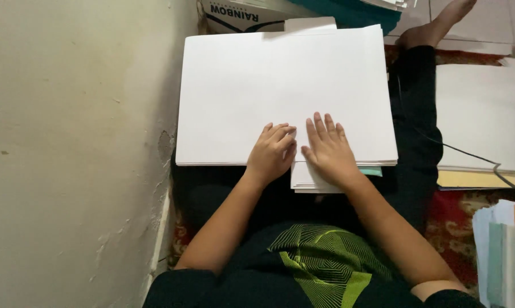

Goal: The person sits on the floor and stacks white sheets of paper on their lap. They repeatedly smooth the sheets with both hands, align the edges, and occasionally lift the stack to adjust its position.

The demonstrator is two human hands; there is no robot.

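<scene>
Paper sheet [280, 85], white and large, lies flat across the centre of the frame on my lap, topping a thin stack. My left hand [270, 154] rests at its lower edge with fingers curled, knuckles down; I cannot tell whether it pinches anything. My right hand [329, 151] lies flat and spread, palm down, pressing the sheet just beside the left hand, holding nothing. Below both hands a smaller white paper pile [309, 179] juts out from under the sheet. A plaster wall [75, 154] fills the left of the frame, close against the sheet's left edge. At the right edge lies another white stack [480, 114] crossed by a black cable [474, 157]. A cardboard box [240, 17] sits at upper centre. Coloured papers [505, 251] stand at lower right.
</scene>
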